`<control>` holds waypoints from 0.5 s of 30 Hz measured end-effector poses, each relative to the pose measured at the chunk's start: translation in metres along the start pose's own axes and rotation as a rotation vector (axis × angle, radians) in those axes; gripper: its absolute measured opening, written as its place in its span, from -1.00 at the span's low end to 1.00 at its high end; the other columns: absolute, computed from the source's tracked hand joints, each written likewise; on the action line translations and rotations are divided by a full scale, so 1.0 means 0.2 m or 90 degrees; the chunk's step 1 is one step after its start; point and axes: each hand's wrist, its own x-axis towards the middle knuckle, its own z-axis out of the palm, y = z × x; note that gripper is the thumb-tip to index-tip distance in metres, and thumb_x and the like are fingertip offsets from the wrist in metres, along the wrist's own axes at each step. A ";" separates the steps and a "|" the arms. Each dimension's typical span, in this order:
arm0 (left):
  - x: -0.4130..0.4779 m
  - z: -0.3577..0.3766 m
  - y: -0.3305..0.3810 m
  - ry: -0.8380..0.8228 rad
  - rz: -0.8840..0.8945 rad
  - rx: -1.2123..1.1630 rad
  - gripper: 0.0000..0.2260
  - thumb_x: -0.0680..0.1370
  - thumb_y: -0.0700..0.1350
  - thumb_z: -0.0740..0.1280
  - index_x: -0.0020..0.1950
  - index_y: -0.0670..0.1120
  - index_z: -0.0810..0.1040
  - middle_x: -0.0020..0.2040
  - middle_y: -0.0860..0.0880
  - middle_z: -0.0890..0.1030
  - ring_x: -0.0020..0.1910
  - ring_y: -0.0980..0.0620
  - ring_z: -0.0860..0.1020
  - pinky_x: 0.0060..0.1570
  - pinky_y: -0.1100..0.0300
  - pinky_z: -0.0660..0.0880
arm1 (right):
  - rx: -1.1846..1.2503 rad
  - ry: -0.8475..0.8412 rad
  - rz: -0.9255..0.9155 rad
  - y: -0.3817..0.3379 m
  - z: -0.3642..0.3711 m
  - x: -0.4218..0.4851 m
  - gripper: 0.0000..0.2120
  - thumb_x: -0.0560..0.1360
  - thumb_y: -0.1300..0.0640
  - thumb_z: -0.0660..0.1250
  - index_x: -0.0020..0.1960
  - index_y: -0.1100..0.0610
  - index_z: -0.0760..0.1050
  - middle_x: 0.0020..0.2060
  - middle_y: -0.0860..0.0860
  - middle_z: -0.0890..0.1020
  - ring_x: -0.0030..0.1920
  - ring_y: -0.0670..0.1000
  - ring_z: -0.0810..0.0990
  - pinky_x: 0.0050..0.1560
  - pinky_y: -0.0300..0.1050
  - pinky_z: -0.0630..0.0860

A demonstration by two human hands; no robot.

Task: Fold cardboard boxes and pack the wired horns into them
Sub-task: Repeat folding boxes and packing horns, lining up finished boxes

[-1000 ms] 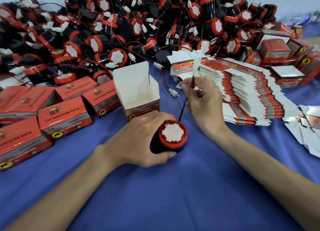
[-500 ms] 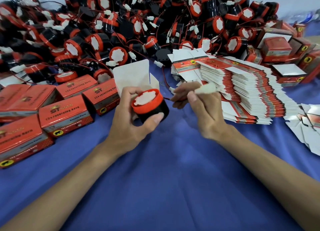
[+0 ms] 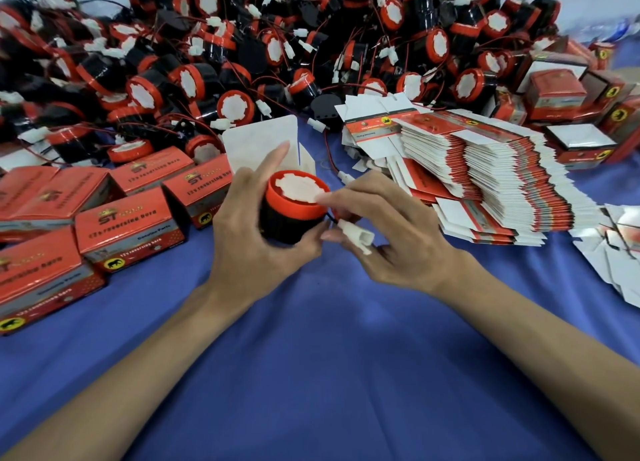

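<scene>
Left hand point(image 3: 249, 253) grips one horn point(image 3: 294, 206), right hand point(image 3: 401, 242) holds one connector point(image 3: 358, 239); one open box point(image 3: 259, 145) behind.

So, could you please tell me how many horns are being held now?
1. The horn is gripped in the left hand, before the open box; the right hand holds its white connector. The rest lie in the pile behind; none looks hidden in a hand.

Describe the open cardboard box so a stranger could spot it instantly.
Find the pile of wired horns at the back. At its front edge, between the closed red boxes and the stack of flat cartons, stands the open box, behind the left hand. Unlike its closed neighbours, its white flaps stand up.
</scene>
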 end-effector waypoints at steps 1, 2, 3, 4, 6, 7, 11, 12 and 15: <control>0.00 0.00 0.00 0.000 -0.003 0.014 -0.35 0.40 0.08 0.41 0.38 -0.17 0.30 0.04 -0.24 0.53 0.01 -0.08 0.53 0.10 0.31 0.43 | 0.004 -0.002 0.004 0.00 0.00 0.00 -0.63 0.36 0.42 0.45 0.13 0.25 0.49 -0.17 0.23 0.58 -0.14 0.01 0.48 0.00 -0.31 0.42; 0.01 0.00 0.00 0.002 -0.006 0.023 -0.33 0.40 0.09 0.42 0.40 -0.20 0.31 0.02 -0.26 0.53 0.00 -0.09 0.53 0.10 0.32 0.42 | 0.011 -0.001 0.006 0.01 -0.01 0.00 -0.61 0.34 0.42 0.47 0.10 0.23 0.45 -0.19 0.23 0.59 -0.15 0.02 0.50 -0.04 -0.29 0.44; 0.01 -0.01 0.00 0.005 -0.005 0.032 -0.31 0.40 0.10 0.42 0.41 -0.23 0.32 0.00 -0.26 0.53 -0.02 -0.08 0.52 0.09 0.35 0.41 | 0.018 -0.001 0.003 0.01 -0.02 0.00 -0.67 0.38 0.36 0.47 0.07 0.22 0.43 -0.20 0.23 0.60 -0.15 0.03 0.50 -0.07 -0.27 0.46; 0.01 -0.01 0.00 0.008 -0.002 0.044 -0.29 0.41 0.11 0.42 0.41 -0.26 0.33 -0.03 -0.26 0.53 -0.04 -0.05 0.50 0.07 0.39 0.39 | 0.022 -0.004 -0.006 0.01 -0.02 0.01 -0.76 0.46 0.28 0.42 0.06 0.22 0.43 -0.20 0.22 0.60 -0.16 0.04 0.51 -0.11 -0.23 0.48; 0.00 0.00 -0.01 0.009 0.009 0.065 -0.27 0.40 0.13 0.43 0.41 -0.28 0.35 -0.09 -0.25 0.51 -0.09 0.03 0.45 0.03 0.45 0.36 | 0.018 -0.006 -0.017 0.01 -0.04 0.01 -0.84 0.55 0.14 0.32 0.05 0.22 0.48 -0.21 0.21 0.61 -0.17 0.05 0.53 -0.16 -0.17 0.50; 0.00 0.00 -0.02 0.009 0.014 0.074 -0.26 0.39 0.13 0.44 0.41 -0.27 0.35 -0.11 -0.24 0.49 -0.11 0.07 0.43 0.02 0.46 0.35 | 0.012 -0.008 -0.019 0.02 -0.04 0.01 -0.80 0.56 0.11 0.29 0.05 0.24 0.53 -0.21 0.21 0.62 -0.18 0.06 0.53 -0.15 -0.18 0.51; 0.01 0.00 -0.04 0.022 0.014 0.079 -0.32 0.40 0.14 0.42 0.36 -0.28 0.43 -0.12 -0.23 0.47 -0.12 0.11 0.39 0.00 0.48 0.34 | -0.003 -0.018 -0.020 0.01 -0.03 0.02 -0.68 0.56 0.14 0.27 0.14 0.38 0.54 -0.16 0.24 0.60 -0.15 0.04 0.52 0.01 -0.31 0.42; 0.01 0.00 -0.04 0.026 0.012 0.074 -0.35 0.40 0.14 0.42 0.32 -0.29 0.47 -0.12 -0.23 0.46 -0.13 0.10 0.40 -0.02 0.47 0.35 | -0.005 -0.022 -0.020 0.00 -0.03 0.02 -0.69 0.55 0.16 0.29 0.17 0.38 0.52 -0.16 0.24 0.59 -0.15 0.03 0.51 0.02 -0.32 0.39; 0.00 0.01 -0.04 0.031 0.019 0.068 -0.39 0.40 0.22 0.43 0.15 -0.29 0.57 -0.16 -0.19 0.43 -0.19 0.09 0.40 -0.11 0.45 0.36 | -0.006 -0.027 -0.024 -0.02 -0.03 0.04 -0.65 0.49 0.19 0.36 0.21 0.32 0.46 -0.20 0.17 0.55 -0.22 0.01 0.46 -0.09 -0.34 0.38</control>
